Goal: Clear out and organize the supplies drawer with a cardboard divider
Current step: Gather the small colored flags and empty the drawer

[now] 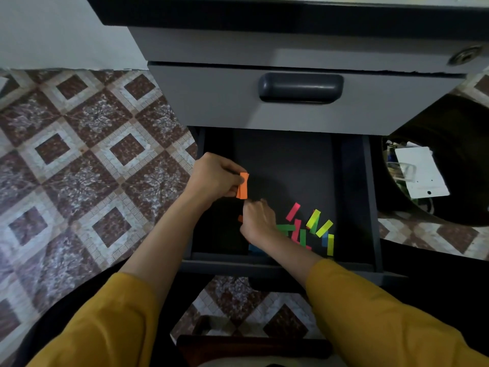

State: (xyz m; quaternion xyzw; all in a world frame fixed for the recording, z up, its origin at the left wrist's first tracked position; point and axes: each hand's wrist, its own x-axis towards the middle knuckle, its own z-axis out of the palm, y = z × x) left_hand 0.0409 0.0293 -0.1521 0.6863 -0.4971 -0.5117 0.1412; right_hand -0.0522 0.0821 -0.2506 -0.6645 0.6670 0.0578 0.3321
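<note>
The bottom drawer (pixel 370 202) stands pulled open, its floor dark. My left hand (pixel 215 176) hovers over the drawer's left side and pinches a small stack of orange sticky strips (pixel 243 185). My right hand (pixel 258 219) reaches down to the drawer floor just below it, fingers curled; whether it holds anything is hidden. To its right lie several loose sticky strips (pixel 312 229) in pink, green, yellow and blue, scattered near the drawer's front. No cardboard divider shows.
A shut grey drawer with a dark handle (pixel 300 88) sits above the open one. At the right stands a dark round bin (pixel 436 207) holding a white card and clutter. Patterned floor tiles (pixel 92 154) spread to the left.
</note>
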